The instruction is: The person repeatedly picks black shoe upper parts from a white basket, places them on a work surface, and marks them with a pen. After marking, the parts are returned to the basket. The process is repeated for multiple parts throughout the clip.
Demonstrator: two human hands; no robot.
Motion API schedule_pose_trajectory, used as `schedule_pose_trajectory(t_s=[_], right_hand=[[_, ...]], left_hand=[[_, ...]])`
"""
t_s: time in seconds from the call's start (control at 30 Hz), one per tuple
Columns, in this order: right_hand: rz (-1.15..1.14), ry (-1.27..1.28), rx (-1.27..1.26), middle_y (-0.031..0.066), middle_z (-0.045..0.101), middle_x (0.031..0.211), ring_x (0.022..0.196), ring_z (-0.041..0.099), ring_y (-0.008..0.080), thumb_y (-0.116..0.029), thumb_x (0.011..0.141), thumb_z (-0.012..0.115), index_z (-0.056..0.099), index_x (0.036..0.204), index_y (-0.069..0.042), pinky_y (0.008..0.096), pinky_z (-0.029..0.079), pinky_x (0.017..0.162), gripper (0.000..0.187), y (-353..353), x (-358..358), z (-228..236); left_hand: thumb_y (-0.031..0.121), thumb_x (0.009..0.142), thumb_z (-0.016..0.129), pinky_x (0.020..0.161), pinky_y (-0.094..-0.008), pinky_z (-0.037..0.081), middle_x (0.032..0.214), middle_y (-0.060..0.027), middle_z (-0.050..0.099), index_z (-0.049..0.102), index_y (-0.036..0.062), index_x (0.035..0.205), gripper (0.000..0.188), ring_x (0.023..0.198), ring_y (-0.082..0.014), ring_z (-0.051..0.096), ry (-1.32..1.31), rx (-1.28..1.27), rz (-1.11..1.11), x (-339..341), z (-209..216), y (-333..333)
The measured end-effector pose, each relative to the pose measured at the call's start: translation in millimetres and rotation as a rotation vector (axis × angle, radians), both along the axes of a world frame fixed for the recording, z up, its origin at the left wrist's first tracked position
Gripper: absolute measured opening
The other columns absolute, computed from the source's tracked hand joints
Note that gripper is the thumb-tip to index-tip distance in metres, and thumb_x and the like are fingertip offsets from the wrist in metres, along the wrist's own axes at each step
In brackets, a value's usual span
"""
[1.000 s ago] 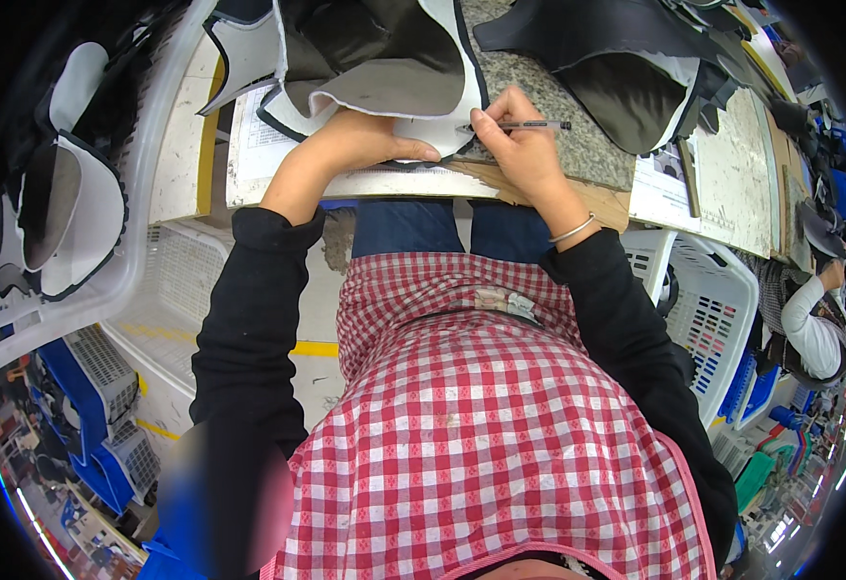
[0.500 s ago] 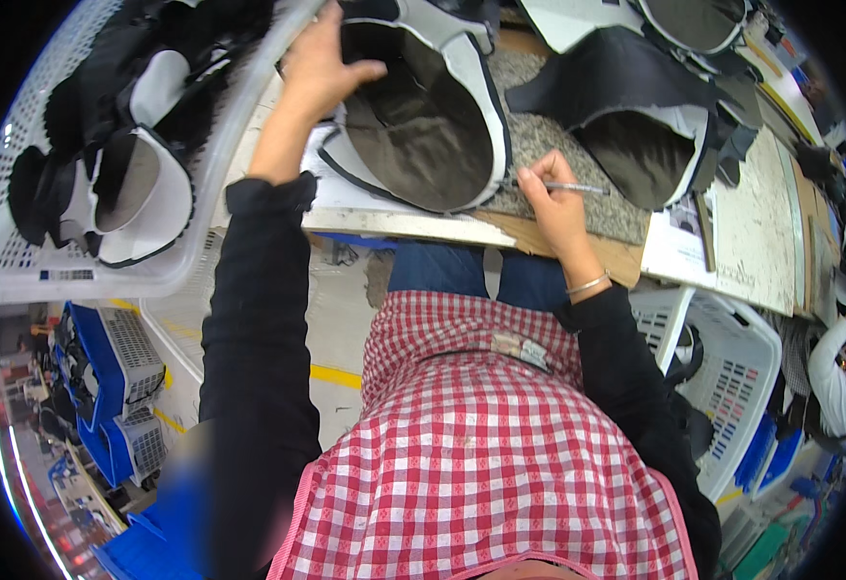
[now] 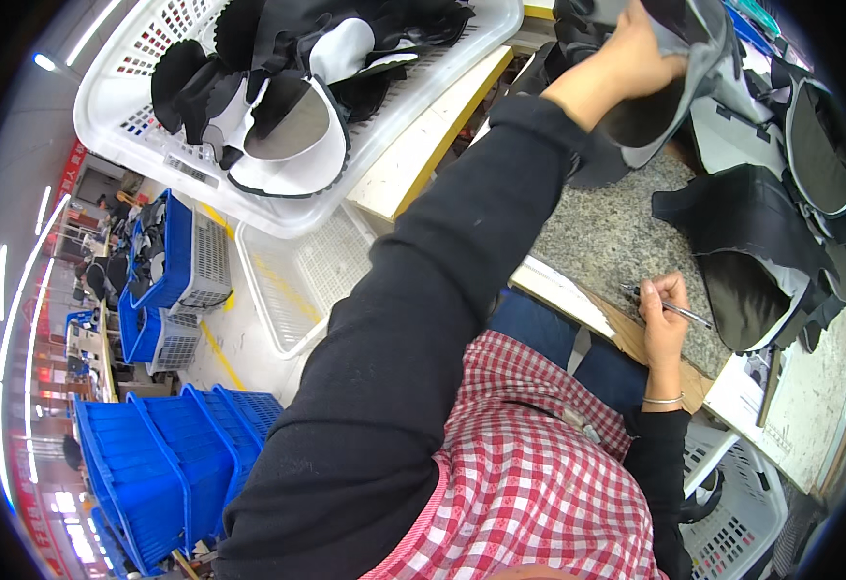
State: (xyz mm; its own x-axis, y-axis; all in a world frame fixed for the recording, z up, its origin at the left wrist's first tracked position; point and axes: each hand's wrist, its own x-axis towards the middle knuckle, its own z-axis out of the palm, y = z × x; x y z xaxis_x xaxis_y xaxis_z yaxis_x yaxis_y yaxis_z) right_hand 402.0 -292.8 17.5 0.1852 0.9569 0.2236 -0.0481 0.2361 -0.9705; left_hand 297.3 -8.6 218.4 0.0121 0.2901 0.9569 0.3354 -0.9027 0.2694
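My left hand (image 3: pixel 626 63) reaches far across the bench and grips a black shoe upper (image 3: pixel 689 92) with a grey lining, tilted up off the stone slab. Part of that piece runs behind the hand, so my fingertips are hidden. Near the slab's front edge, my right hand (image 3: pixel 665 314) is closed around a slim pen (image 3: pixel 686 313), its thin end pointing left. To the right of the slab (image 3: pixel 607 227) rests another black upper (image 3: pixel 747 232), its dark lined opening turned toward me.
At upper left a white perforated basket (image 3: pixel 297 215) holds several black and white uppers. More uppers (image 3: pixel 822 145) lie at the far right. Blue crates (image 3: pixel 143 464) stand at lower left, and another white basket (image 3: pixel 747 503) sits below the bench at right.
The view has swung left. The upper that lay on the slab is now raised in my left hand and shifted away, baring the stone. My right hand still holds the pen.
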Motion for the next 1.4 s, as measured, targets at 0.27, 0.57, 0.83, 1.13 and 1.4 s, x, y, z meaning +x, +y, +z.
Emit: schedule_pose_trajectory(t_s=[0.27,0.57,0.83,1.13,1.4], right_hand=[[0.054,-0.072,0.023,-0.0009,0.053,0.081,0.072,0.048,0.0050,-0.007,0.100,0.067,0.049,0.091,-0.007,0.0225,0.040,0.065,0.020,-1,2,3],[0.015,-0.150,-0.005,-0.0015,0.053,0.077,0.070,0.048,0.0046,-0.011,0.100,0.068,0.050,0.091,-0.006,0.0229,0.040,0.063,0.020,-1,-5,3],[-0.038,0.029,-0.097,-0.0058,0.049,0.073,0.064,0.040,0.0015,-0.013,0.101,0.066,0.051,0.089,-0.010,0.0206,0.032,0.057,0.020,1,0,10],[-0.027,0.044,-0.028,-0.0031,0.055,0.076,0.065,0.047,0.0035,-0.014,0.101,0.065,0.054,0.097,-0.008,0.0209,0.036,0.058,0.014,-8,1,37],[-0.018,-0.181,-0.094,-0.0043,0.058,0.078,0.071,0.048,0.0028,-0.018,0.098,0.072,0.056,0.091,-0.006,0.0225,0.039,0.062,0.021,24,-16,25]], left_hand=[[-0.015,0.072,0.055,0.117,-0.0530,0.036,0.147,-0.0234,0.048,0.059,0.0089,0.137,0.070,0.139,-0.0445,0.044,0.777,-0.230,0.622,-326,-126,-101],[0.006,0.091,0.056,0.113,-0.0504,0.042,0.137,-0.0215,0.063,0.064,0.0114,0.136,0.046,0.128,-0.0393,0.059,1.128,-0.161,1.043,-509,-61,-82],[0.028,0.101,0.066,0.071,-0.0419,0.053,0.086,-0.0213,0.075,0.078,0.0034,0.106,0.028,0.073,-0.0322,0.072,0.109,-0.100,0.696,-371,66,-44],[0.036,0.094,0.068,0.081,-0.0443,0.058,0.098,-0.0150,0.076,0.077,0.0114,0.109,0.031,0.087,-0.0354,0.073,1.331,-0.596,-0.109,-143,-113,-149],[0.040,0.079,0.085,0.093,-0.0436,0.050,0.106,-0.0098,0.055,0.056,0.0270,0.150,0.078,0.101,-0.0317,0.057,0.972,-0.659,-0.239,-122,-159,-144]])
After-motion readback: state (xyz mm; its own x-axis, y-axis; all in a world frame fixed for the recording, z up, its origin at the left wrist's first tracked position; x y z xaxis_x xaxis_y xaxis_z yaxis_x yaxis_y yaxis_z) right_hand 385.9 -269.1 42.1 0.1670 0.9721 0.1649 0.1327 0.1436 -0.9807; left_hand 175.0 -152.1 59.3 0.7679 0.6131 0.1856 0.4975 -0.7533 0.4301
